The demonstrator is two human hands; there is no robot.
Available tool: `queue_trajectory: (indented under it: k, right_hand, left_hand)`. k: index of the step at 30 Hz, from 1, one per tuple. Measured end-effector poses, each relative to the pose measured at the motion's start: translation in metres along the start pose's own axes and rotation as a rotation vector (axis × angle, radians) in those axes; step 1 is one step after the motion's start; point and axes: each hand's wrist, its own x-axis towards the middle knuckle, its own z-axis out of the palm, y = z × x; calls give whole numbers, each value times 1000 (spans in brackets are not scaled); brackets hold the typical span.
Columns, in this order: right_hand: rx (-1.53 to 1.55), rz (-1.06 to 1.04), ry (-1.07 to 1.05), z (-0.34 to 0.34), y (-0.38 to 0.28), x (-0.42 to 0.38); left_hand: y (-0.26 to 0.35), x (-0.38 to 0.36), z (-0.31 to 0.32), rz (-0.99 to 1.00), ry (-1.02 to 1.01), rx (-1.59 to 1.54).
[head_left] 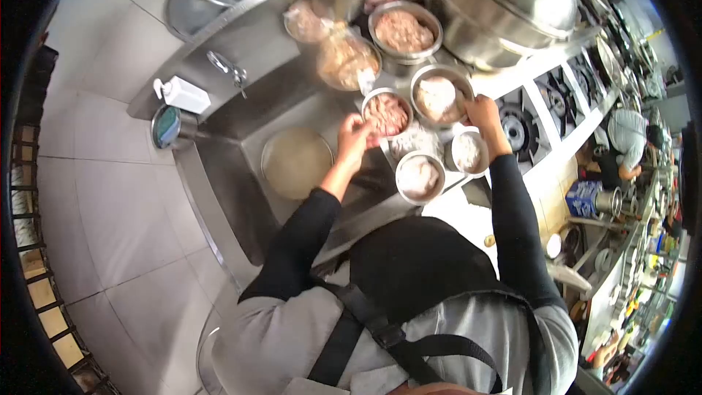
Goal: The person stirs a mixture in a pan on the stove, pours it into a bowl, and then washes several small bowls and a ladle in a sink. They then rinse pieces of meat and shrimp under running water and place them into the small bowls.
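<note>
My left hand grips the near left rim of a small metal bowl holding pink strips of raw meat. On the other side, my right hand holds the right rim of a larger metal bowl with a white lump and pale pieces in it. Just below that hand stands a bowl of white bits. Between my hands lies some whitish food, and nearer to me is a bowl of white pieces.
A steel sink on the left contains a round pan of cloudy liquid. Behind the bowls are bagged food, a bowl of minced meat and a large domed pot. Gas burners lie right; another person is farther off.
</note>
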Motion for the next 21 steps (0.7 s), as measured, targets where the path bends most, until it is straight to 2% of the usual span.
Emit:
queue_trajectory:
  k: [1,4,6,8,9,10,11,12,13,14,15,17,21]
  right_hand:
    - [18,31,9,-11,-18,-19]
    - [305,-48,48,-29,-11,-30]
    - [387,-59,70,-51,-11,-38]
    - [455,-73,47,-77,-12,-53]
    - [487,-83,60,-95,-4,-62]
    - [516,-23,102,-110,-10,-83]
    - [544,42,185,-124,-18,-103]
    - [569,-18,178,-134,22,-102]
    - [538,80,267,-152,12,-127]
    - [530,51,298,-161,49,-128]
    - [586,38,324,-176,64,-146]
    - [590,139,413,-196,102,-168]
    - [575,395,583,-214,204,-213]
  left_hand:
    - [2,-3,-1,6,-26,-24]
    - [5,-7,-6,-2,-61,1]
    - [16,-13,-7,-8,35,61]
    - [17,-8,-27,68,112,198]
    - [31,-17,-20,141,197,203]
    - [23,-13,-32,293,262,201]
    - [-6,13,-70,542,251,315]
    - [9,13,-76,463,338,222]
    - [26,27,-107,409,211,438]
    - [68,-12,-46,472,408,355]
    - [73,-12,-44,593,430,421]
    - [96,-13,-32,792,397,454]
    - [130,-35,19,1021,325,430]
